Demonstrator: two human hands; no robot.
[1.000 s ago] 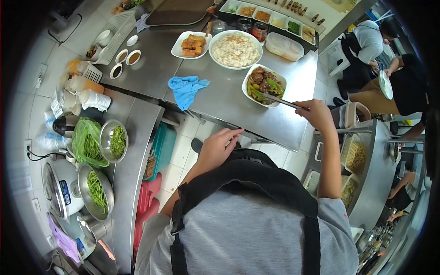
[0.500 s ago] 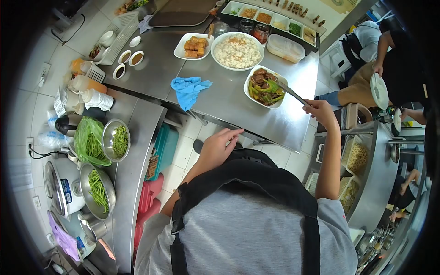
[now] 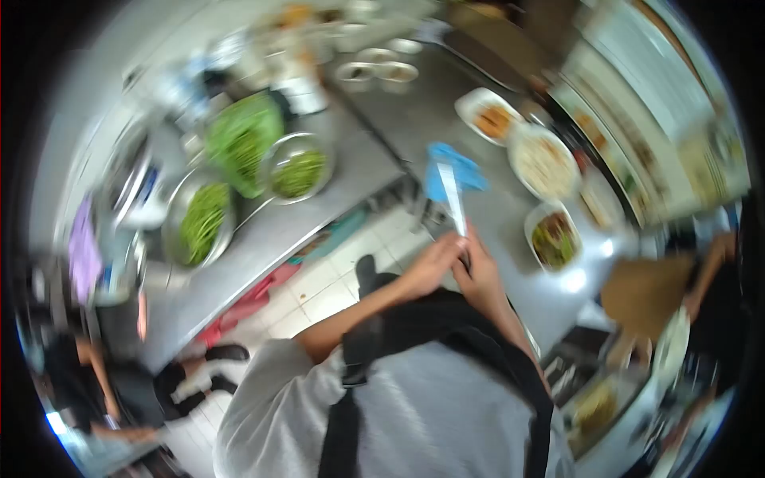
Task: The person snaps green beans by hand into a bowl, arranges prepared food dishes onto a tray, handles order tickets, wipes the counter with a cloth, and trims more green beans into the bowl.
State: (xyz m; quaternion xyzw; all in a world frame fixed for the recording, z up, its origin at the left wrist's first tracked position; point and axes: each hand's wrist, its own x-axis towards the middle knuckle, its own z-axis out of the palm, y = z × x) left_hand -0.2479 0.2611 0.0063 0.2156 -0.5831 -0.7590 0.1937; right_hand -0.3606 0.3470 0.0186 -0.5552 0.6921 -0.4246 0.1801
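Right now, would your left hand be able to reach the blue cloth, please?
Probably yes: the blue cloth lies just ahead of your left hand on the steel table; only the tongs seem to cross in front.

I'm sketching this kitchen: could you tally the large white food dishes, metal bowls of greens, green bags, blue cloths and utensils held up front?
Large white food dishes: 3
Metal bowls of greens: 2
Green bag: 1
Blue cloth: 1
Held metal utensil: 1
Total: 8

left hand [image 3: 431, 266] and right hand [image 3: 480, 272] close together in front
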